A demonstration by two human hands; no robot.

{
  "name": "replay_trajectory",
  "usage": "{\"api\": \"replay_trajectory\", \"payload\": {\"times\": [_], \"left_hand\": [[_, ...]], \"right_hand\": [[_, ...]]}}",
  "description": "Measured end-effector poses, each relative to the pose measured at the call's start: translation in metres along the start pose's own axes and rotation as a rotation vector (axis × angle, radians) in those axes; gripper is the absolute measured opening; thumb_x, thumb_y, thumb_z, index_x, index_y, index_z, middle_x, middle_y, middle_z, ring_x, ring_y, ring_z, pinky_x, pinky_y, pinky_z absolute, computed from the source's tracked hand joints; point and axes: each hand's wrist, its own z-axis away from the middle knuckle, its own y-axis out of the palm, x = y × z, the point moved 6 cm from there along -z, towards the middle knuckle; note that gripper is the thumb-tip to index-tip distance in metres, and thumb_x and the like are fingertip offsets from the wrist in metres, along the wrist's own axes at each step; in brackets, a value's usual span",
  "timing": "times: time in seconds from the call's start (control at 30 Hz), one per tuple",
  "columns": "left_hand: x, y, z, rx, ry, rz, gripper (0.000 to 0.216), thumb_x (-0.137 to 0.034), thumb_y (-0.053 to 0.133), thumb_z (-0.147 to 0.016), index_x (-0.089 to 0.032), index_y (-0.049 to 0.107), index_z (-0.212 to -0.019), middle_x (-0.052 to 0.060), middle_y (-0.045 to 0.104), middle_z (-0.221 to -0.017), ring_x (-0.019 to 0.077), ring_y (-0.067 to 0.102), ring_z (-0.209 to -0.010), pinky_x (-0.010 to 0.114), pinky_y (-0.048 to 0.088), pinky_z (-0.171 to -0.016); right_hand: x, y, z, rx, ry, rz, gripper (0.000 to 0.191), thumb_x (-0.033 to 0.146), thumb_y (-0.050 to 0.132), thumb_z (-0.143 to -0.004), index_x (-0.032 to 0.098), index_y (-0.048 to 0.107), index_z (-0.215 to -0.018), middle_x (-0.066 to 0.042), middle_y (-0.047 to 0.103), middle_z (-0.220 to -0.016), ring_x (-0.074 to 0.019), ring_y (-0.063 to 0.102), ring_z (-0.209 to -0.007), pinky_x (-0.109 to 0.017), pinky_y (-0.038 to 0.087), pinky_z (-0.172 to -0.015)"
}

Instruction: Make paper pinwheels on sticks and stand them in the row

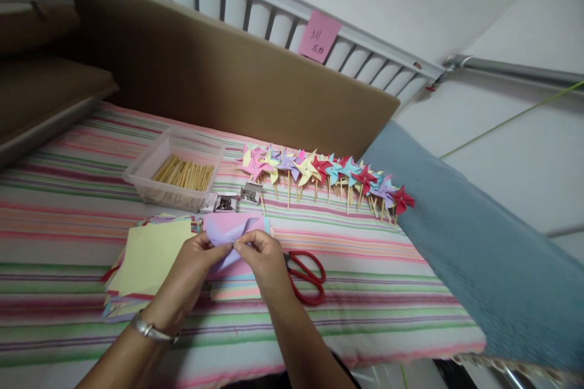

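A lavender paper pinwheel (pixel 223 231), its corners folded inward, is held between my two hands above a stack of pink sheets (pixel 237 267). My left hand (pixel 199 258) pinches its left side near the middle, thumb pointing right. With thumb and forefinger, my right hand (pixel 260 252) grips the folded points at the centre; anything small under those fingertips is hidden. Close to my right wrist lie scissors (pixel 308 276) with red handles, their blades mostly covered by the hand. Left of my left hand sits a pile of coloured paper squares (pixel 152 255), pale yellow on top.
A clear plastic box (pixel 137 179) holds thin wooden sticks (pixel 185 173). Small open boxes of metal pins (pixel 227 202) stand beside it. Finished pinwheels on sticks (pixel 319 170) lie in a row along the cardboard panel (pixel 219 73). The striped cloth (pixel 365 316) ends at the right.
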Motion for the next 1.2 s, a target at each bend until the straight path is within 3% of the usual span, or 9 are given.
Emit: {"api": "replay_trajectory", "payload": {"times": [0.33,0.7,1.2], "left_hand": [[-0.003,0.009,0.004,0.172,-0.079,0.097,0.012,-0.022,0.078,-0.064,-0.018,0.074,-0.075,0.002,0.074,-0.074,0.0131,0.064,-0.068,0.021,0.047,-0.068],[-0.004,0.011,0.005,0.13,-0.071,0.073,0.01,-0.021,0.079,-0.061,-0.018,0.074,-0.069,-0.002,0.07,-0.06,0.0111,0.059,-0.055,0.021,0.045,-0.058],[0.0,0.007,0.003,0.147,-0.065,0.041,0.019,-0.025,0.079,-0.061,-0.015,0.074,-0.077,0.005,0.074,-0.075,0.0169,0.064,-0.07,0.025,0.048,-0.07]], "right_hand": [[-0.004,-0.004,-0.001,-0.007,0.027,-0.042,0.01,0.024,0.068,-0.062,0.018,0.061,-0.059,0.004,0.054,-0.056,-0.0115,0.046,-0.056,-0.024,0.035,-0.057],[0.002,-0.003,0.002,-0.008,0.03,-0.078,0.008,0.021,0.067,-0.062,0.018,0.06,-0.057,0.003,0.056,-0.057,-0.0118,0.048,-0.056,-0.024,0.038,-0.058],[0.001,-0.002,0.002,0.003,0.043,-0.077,0.01,0.024,0.066,-0.06,0.019,0.059,-0.057,0.004,0.055,-0.056,-0.0117,0.046,-0.054,-0.024,0.035,-0.056]]}}
